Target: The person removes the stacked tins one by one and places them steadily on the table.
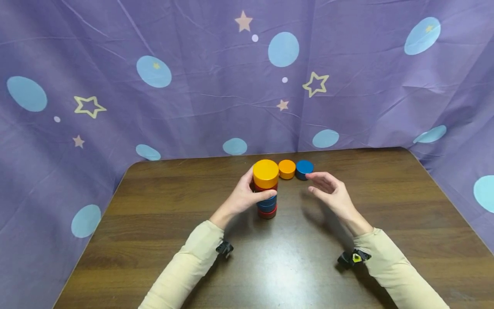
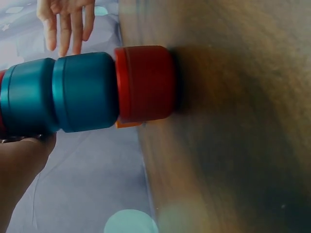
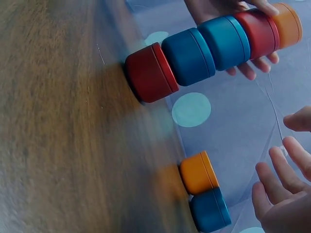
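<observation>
On the brown wood-grain table [image 1: 139,223] there's a tower of round metallic-looking red, blue and orange tins [image 3: 224,43], orange top [image 3: 288,26] visible to the right wrist cam, not the left, left hand [image 1: 244,194] gripping up high, right hand [image 1: 335,195] loosely spread near a matching blue tin [image 1: 304,168].

Both sleeved forearms [image 1: 183,266] angle inward toward the far edge of the table [image 1: 146,214]. The left hand [image 1: 244,194] is bent in a grip, thumb reaching across the front; the right hand [image 1: 335,195] hovers nearer the right edge, fingers loosely curved, thumb parted from them.
</observation>
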Action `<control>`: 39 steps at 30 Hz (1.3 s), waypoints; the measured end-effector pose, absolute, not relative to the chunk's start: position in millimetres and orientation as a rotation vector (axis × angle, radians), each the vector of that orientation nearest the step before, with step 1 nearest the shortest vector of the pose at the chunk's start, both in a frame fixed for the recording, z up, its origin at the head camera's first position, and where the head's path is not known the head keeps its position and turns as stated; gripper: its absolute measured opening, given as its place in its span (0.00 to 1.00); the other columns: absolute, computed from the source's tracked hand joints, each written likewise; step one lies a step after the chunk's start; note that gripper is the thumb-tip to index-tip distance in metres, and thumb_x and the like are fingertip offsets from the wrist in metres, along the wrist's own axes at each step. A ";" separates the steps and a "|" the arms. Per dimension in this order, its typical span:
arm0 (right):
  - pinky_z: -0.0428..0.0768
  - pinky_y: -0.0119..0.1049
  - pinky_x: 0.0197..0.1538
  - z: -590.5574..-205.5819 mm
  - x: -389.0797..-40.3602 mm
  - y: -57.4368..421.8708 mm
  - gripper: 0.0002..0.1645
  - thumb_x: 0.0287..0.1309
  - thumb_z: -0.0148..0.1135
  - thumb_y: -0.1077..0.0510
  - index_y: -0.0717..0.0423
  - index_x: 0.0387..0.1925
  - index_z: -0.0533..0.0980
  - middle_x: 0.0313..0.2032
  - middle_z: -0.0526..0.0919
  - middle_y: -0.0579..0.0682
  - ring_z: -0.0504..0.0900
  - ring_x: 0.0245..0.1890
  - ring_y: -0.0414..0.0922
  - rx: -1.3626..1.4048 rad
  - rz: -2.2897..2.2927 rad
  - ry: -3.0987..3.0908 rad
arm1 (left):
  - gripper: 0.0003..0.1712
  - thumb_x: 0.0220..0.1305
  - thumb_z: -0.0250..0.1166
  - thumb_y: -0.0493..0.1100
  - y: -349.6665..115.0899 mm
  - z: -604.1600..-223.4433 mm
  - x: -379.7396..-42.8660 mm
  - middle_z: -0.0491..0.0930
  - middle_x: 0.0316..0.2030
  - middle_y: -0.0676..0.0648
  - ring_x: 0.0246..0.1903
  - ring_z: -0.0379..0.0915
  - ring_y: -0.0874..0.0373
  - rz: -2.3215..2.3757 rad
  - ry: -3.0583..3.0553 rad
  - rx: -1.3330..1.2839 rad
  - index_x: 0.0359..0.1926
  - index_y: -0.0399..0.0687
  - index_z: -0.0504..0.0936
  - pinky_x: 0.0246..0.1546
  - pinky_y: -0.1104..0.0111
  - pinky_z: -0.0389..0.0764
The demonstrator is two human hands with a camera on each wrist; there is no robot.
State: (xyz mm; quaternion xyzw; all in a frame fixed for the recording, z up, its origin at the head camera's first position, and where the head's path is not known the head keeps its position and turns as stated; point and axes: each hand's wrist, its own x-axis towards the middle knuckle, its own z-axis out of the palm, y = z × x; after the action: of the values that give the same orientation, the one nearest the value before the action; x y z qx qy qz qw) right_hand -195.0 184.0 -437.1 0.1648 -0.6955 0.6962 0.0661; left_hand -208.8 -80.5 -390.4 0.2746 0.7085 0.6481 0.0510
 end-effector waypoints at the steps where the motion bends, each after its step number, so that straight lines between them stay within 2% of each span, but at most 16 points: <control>1: 0.71 0.40 0.60 -437.3 -194.8 183.8 0.20 0.58 0.62 0.72 0.76 0.52 0.71 0.51 0.81 0.57 0.77 0.55 0.45 0.498 2.096 -2.097 | 0.36 0.55 0.66 0.23 -80.6 -387.9 -206.7 0.74 0.52 0.35 0.49 0.72 0.49 1.963 2.165 0.829 0.64 0.33 0.64 0.55 0.57 0.72; 5: 0.73 0.36 0.58 -438.5 -194.1 183.4 0.19 0.59 0.61 0.72 0.76 0.51 0.71 0.50 0.81 0.56 0.77 0.55 0.49 0.516 2.106 -2.085 | 0.32 0.57 0.65 0.24 -80.4 -377.0 -197.7 0.74 0.50 0.34 0.47 0.72 0.49 1.931 2.179 0.794 0.62 0.29 0.65 0.53 0.57 0.74; 8: 0.74 0.34 0.56 -439.0 -193.3 182.9 0.19 0.59 0.61 0.73 0.77 0.51 0.71 0.50 0.82 0.52 0.78 0.54 0.46 0.546 2.118 -2.095 | 0.30 0.58 0.65 0.26 -80.1 -373.4 -193.2 0.75 0.49 0.35 0.46 0.73 0.50 1.933 2.172 0.781 0.61 0.29 0.65 0.52 0.58 0.74; 12: 0.73 0.37 0.58 -438.8 -193.0 181.0 0.19 0.58 0.61 0.73 0.76 0.51 0.72 0.50 0.81 0.47 0.78 0.54 0.42 0.609 2.098 -2.132 | 0.28 0.60 0.63 0.25 -79.3 -376.6 -192.5 0.75 0.51 0.31 0.48 0.74 0.49 1.964 2.131 0.806 0.61 0.28 0.65 0.54 0.59 0.74; 16: 0.72 0.38 0.59 -436.0 -193.6 179.5 0.19 0.58 0.61 0.74 0.75 0.52 0.73 0.52 0.81 0.47 0.77 0.55 0.43 0.660 2.074 -2.169 | 0.28 0.61 0.60 0.23 -77.7 -381.0 -194.0 0.75 0.52 0.29 0.50 0.74 0.49 1.990 2.088 0.850 0.61 0.28 0.63 0.56 0.58 0.72; 19: 0.72 0.38 0.59 -430.3 -194.1 180.0 0.20 0.58 0.61 0.74 0.74 0.53 0.73 0.52 0.80 0.50 0.77 0.55 0.43 0.693 2.054 -2.204 | 0.28 0.62 0.60 0.23 -76.9 -382.8 -194.9 0.76 0.52 0.30 0.50 0.74 0.50 1.984 2.094 0.862 0.61 0.29 0.62 0.56 0.58 0.72; 23: 0.72 0.37 0.59 -416.7 -194.9 181.4 0.22 0.56 0.62 0.74 0.72 0.54 0.73 0.53 0.78 0.60 0.77 0.55 0.42 0.762 2.011 -2.232 | 0.28 0.63 0.59 0.23 -76.5 -382.9 -195.6 0.76 0.52 0.31 0.50 0.74 0.50 1.973 2.098 0.857 0.62 0.30 0.62 0.56 0.59 0.72; 26: 0.71 0.36 0.60 -404.2 -195.2 180.7 0.23 0.55 0.62 0.75 0.71 0.54 0.74 0.53 0.77 0.66 0.76 0.56 0.45 0.835 1.972 -2.232 | 0.28 0.62 0.59 0.23 -76.5 -382.6 -195.8 0.76 0.51 0.31 0.49 0.74 0.49 1.981 2.091 0.855 0.62 0.30 0.62 0.56 0.58 0.72; 30: 0.68 0.35 0.61 -388.0 -194.6 176.8 0.24 0.54 0.63 0.75 0.68 0.55 0.74 0.53 0.79 0.59 0.75 0.56 0.48 0.923 1.907 -2.247 | 0.27 0.62 0.59 0.23 -76.9 -383.0 -195.8 0.76 0.50 0.31 0.49 0.74 0.50 1.990 2.086 0.860 0.61 0.29 0.62 0.56 0.58 0.72; 33: 0.68 0.35 0.62 -377.4 -193.5 171.7 0.24 0.55 0.63 0.74 0.66 0.55 0.75 0.53 0.79 0.54 0.74 0.57 0.46 0.977 1.848 -2.272 | 0.28 0.63 0.60 0.25 -77.4 -383.8 -196.3 0.76 0.50 0.31 0.49 0.74 0.49 1.993 2.076 0.872 0.62 0.30 0.62 0.56 0.58 0.72; 39: 0.66 0.37 0.63 -360.0 -191.2 155.3 0.26 0.55 0.65 0.71 0.64 0.57 0.74 0.56 0.77 0.55 0.73 0.59 0.46 1.038 1.762 -2.317 | 0.28 0.64 0.61 0.27 -78.5 -387.2 -198.2 0.76 0.51 0.30 0.50 0.74 0.48 1.992 2.061 0.884 0.63 0.29 0.61 0.56 0.58 0.72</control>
State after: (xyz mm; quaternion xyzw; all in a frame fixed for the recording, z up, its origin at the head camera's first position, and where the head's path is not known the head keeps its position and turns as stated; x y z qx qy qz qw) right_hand -191.2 155.3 -360.0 0.3358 -0.7495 0.5699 0.0255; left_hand -198.2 -78.5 -387.2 0.2941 0.6854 0.6623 0.0711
